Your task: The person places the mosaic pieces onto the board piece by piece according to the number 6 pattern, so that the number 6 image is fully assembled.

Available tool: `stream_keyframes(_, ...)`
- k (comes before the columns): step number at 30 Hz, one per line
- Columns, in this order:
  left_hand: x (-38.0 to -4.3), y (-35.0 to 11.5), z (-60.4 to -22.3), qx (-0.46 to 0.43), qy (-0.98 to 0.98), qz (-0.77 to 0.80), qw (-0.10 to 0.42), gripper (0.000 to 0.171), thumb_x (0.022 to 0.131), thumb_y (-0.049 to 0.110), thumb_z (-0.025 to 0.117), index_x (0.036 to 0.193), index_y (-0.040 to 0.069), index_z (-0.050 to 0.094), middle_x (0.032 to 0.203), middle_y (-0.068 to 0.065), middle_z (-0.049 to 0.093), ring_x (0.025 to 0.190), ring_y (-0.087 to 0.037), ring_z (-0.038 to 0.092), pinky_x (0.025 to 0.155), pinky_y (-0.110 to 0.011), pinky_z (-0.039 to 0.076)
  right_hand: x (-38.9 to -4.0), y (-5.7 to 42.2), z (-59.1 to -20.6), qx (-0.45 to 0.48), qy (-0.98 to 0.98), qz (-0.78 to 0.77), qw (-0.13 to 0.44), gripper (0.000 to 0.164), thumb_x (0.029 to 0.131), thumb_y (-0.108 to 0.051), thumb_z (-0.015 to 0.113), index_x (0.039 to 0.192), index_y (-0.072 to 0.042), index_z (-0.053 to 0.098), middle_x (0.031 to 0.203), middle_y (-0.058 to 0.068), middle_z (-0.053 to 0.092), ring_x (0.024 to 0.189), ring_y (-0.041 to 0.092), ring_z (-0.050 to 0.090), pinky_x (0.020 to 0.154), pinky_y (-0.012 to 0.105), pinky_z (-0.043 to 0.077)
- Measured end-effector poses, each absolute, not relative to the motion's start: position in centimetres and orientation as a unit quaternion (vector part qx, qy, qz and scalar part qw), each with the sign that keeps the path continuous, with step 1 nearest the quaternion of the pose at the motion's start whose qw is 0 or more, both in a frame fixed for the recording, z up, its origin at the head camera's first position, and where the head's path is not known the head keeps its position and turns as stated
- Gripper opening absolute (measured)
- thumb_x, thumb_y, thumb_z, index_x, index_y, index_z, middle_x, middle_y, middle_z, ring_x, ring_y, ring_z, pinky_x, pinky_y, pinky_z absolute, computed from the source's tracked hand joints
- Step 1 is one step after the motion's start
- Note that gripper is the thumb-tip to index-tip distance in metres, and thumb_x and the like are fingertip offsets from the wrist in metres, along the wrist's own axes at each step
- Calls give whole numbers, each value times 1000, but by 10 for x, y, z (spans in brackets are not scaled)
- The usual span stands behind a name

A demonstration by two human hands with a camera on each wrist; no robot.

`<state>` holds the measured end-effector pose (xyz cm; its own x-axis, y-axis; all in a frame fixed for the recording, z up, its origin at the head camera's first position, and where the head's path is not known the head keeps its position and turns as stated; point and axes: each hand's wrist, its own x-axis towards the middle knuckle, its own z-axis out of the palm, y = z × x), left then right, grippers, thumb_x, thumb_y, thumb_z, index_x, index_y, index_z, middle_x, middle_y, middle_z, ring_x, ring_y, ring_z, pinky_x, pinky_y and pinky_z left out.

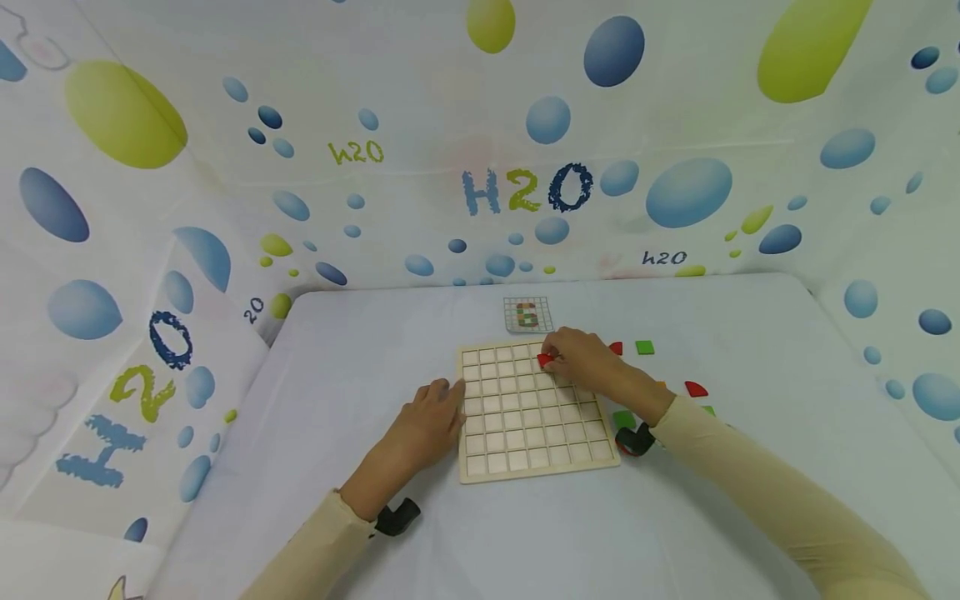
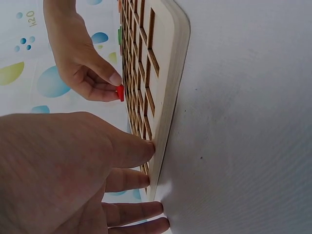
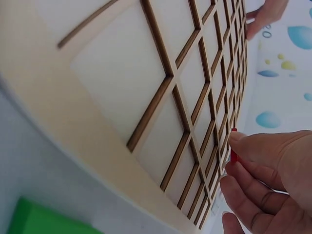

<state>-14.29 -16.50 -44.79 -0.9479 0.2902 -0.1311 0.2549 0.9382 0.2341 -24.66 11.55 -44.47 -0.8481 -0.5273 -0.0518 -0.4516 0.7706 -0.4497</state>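
A pale wooden board [image 1: 525, 472] divided into square cells lies on the white table. Between thumb and fingers, my right hand [image 1: 585, 358] pinches a red quarter-circle tile [image 1: 545, 361] over the far right part of the grid. In the right wrist view the same red tile [image 3: 234, 146] shows edge-on. My left hand [image 1: 429, 421] rests against the board's left edge, its thumb and fingers [image 2: 131, 179] fairly straight. Behind the board lies a small gridded card [image 1: 528, 315] with a coloured 6 on it.
Right of the board lie loose tiles: a green square [image 1: 645, 347], a red quarter-circle [image 1: 696, 389], another green tile [image 1: 624, 419] and others partly hidden by the right arm. A patterned cloth [image 1: 420, 208] with drops and H2O lettering rises behind the table.
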Motion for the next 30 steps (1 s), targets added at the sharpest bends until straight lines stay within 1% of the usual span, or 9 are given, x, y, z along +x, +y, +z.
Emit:
stream_keyframes(5,-142,-165,-447,138,981,106,82,54,111,25,56,159,2,44,155,-27,47,142,-47,47,103,-63,50,-248,111,-447,-259,936,-219,99,26,101,-19,74,120,-2,70,120,13,69,112,29,67,100,53,53)
stream_keyframes(10,-141,-164,-446,141,981,106,77,53,110,23,57,158,1,45,153,-27,48,141,-47,49,102,-62,51,-249,108,-448,-256,935,-219,105,26,100,-19,76,119,-2,70,117,12,70,111,29,67,99,56,51)
stream_keyframes(18,-141,-165,-445,139,981,106,85,54,111,23,56,159,2,44,155,-27,46,142,-46,47,103,-63,50,-249,106,-449,-265,936,-210,91,23,99,-20,78,113,-3,72,111,10,71,104,26,68,93,53,54)
stream_keyframes(23,-141,-165,-447,139,981,105,88,54,111,24,56,159,2,43,155,-27,45,143,-46,46,104,-63,50,-247,105,-448,-270,936,-206,88,23,98,-20,79,113,-4,73,109,9,71,104,26,68,91,53,53)
stream_keyframes(30,-141,-166,-449,145,982,98,76,53,111,23,56,159,3,44,154,-27,47,142,-46,48,103,-62,51,-245,102,-445,-268,942,-187,82,22,97,-20,79,113,-6,75,108,8,71,104,26,67,89,54,52)
